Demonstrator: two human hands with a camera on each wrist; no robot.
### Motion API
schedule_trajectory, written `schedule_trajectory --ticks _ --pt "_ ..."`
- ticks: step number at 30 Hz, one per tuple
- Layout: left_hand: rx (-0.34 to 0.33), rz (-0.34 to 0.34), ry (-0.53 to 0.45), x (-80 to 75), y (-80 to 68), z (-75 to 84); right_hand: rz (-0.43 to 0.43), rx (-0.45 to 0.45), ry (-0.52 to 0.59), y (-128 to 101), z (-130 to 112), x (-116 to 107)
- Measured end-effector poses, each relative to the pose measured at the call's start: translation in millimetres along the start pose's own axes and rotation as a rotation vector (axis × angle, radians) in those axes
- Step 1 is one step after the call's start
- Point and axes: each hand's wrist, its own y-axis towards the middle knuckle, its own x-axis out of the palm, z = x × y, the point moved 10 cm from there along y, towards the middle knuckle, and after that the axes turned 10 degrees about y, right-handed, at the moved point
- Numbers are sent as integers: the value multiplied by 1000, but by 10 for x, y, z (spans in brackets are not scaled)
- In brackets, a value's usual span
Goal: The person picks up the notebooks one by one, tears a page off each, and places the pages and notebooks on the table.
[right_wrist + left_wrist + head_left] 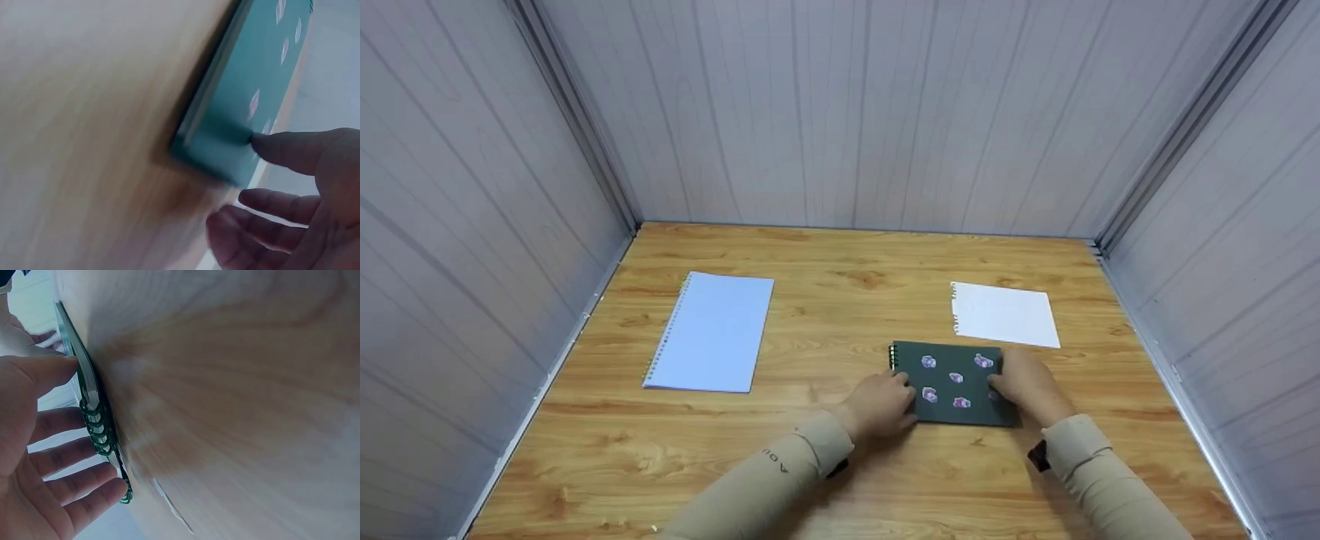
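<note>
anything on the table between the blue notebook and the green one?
Nothing: head view shows bare table between the blue notebook and the green notebook.

Wood, paper and wire
Matt dark-green notebook (954, 382) with green wire spiral; smooth grained wooden table (847, 307); plain white paper sheet (1005, 315), far right

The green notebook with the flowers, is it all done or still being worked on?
Still being worked on. Looks done: a loose white sheet lies behind the green notebook, and a blue notebook lies apart, to the left. In hand: the left hand touches the spiral edge, the right hand the opposite edge. Left: the cover is closed and flat on the table.
</note>
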Motion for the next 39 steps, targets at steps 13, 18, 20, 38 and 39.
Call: schedule_trajectory --ticks 13,18,20,38,39 --pt "-15 -21 -45 -11 5 -29 -142 -155 -102 -123 -443 474" --pt "-15 -4 -75 -24 -37 -140 -119 -186 -77 -175 -305 357" --pt "-18 15 -68 -41 -60 -207 -113 -196 -68 -199 -239 303" --pt "-235 49 -190 -30 -749 -1253 -136 -111 39 -274 459 -89" --pt "-251 47 -198 -21 -798 -1319 -138 -108 41 -274 466 -94"
